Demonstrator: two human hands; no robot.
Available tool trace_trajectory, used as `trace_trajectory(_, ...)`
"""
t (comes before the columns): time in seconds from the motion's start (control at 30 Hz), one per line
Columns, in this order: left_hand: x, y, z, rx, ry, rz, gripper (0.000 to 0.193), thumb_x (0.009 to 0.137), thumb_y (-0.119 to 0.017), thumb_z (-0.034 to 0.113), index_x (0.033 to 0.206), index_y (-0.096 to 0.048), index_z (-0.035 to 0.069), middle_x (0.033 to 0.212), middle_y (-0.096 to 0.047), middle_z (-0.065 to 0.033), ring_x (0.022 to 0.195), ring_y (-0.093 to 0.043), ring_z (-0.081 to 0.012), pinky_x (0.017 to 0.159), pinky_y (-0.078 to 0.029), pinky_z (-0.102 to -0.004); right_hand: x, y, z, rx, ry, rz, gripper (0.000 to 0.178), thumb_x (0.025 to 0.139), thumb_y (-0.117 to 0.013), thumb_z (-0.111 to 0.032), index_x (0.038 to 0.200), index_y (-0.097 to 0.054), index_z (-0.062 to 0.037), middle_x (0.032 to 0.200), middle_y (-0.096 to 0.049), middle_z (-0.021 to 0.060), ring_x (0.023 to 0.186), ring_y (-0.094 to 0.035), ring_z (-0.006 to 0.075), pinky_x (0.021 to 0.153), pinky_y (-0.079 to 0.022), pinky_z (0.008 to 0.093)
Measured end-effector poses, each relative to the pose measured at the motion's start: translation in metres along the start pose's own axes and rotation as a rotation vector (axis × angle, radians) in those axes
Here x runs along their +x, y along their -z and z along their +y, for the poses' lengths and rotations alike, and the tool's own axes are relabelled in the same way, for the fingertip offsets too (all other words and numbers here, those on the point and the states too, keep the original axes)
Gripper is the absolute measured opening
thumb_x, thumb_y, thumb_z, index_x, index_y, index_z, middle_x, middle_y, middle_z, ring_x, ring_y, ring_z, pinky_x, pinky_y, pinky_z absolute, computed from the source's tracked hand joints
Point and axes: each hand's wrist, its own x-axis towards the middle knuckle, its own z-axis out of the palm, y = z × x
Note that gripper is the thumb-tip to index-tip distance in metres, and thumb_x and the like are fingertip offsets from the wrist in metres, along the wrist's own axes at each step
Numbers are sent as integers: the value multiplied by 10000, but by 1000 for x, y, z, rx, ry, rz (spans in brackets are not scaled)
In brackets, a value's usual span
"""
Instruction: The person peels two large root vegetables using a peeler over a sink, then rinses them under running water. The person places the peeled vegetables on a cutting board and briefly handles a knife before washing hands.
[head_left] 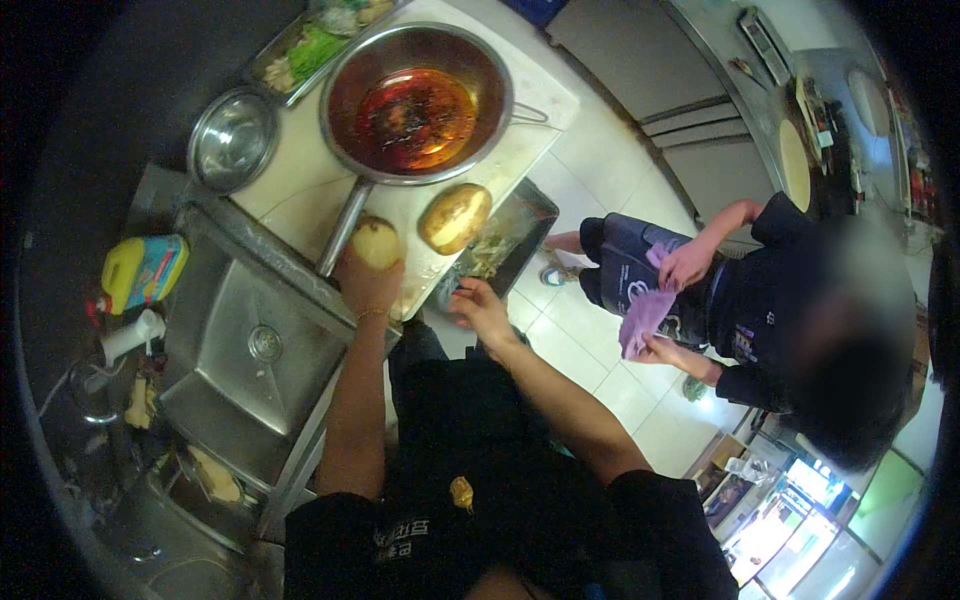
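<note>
My left hand (pixel 368 285) is closed around a pale, mostly peeled potato (pixel 377 245) at the near edge of the white worktop. Just right of it, a partly peeled potato (pixel 457 217) lies on the worktop, with brown skin around a bare yellow patch. My right hand (pixel 482 308) is beyond the worktop's edge, over a dark bin (pixel 535 210) with scraps and a plastic liner in it. Its fingers are curled together; whatever they hold is too small and blurred to make out.
A long-handled pan (pixel 333 100) with dark reddish oil stands on the white worktop (pixel 285 200). Left are a metal bowl (pixel 233 140), a steel sink (pixel 230 375) and a yellow jug (pixel 145 272). A tray of greens (pixel 310 55) sits behind. At right, another person holds a purple cloth (pixel 648 318).
</note>
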Motion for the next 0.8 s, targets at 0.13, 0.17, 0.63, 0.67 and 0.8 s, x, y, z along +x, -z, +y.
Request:
trace_trajectory(0.13,-19,30,-3,47,129,-25,902,646,-782,396,1368,-377,40,1305,-509,-188,1233,-468,-376,977,-436,-470,3,-36,2,-27,136,-199,569,882,-662,-212,1343,-386,-28,1129,-594,118,1014,-572,225,846,-475,355)
trace_trajectory(0.17,-15,25,-1,31,120,-7,894,639,-794,377,1358,-389,35,1273,-533,-186,1213,-485,-378,961,-446,-465,21,-39,-2,-139,106,-200,561,881,-665,-205,1343,-403,-25,1106,-602,129,1027,-568,234,885,-460,343)
trace_trajectory(0.63,-167,-52,73,-723,41,-524,461,912,-604,230,1285,-495,-17,1262,-544,-168,1162,-507,-285,999,-389,-384,47,138,32,761,-265,-637,526,908,-561,-453,1287,-528,-89,1183,-627,109,1029,-627,262,903,-506,403)
trace_trajectory(0.67,-145,-56,88,-421,-238,-407,351,919,-589,191,1221,-571,13,1267,-554,-145,1147,-520,-274,981,-398,-365,62,161,37,803,-362,-502,542,901,-560,-476,1283,-530,-93,1187,-624,112,1041,-622,272,921,-494,420)
trace_trajectory(0.8,-38,-94,193,-762,-125,-336,350,945,-574,218,1221,-567,2,1020,-625,-39,881,-579,-127,787,-471,-249,94,240,42,904,-305,-316,631,881,-558,-523,1335,-473,-92,1254,-577,130,1126,-572,302,982,-439,471)
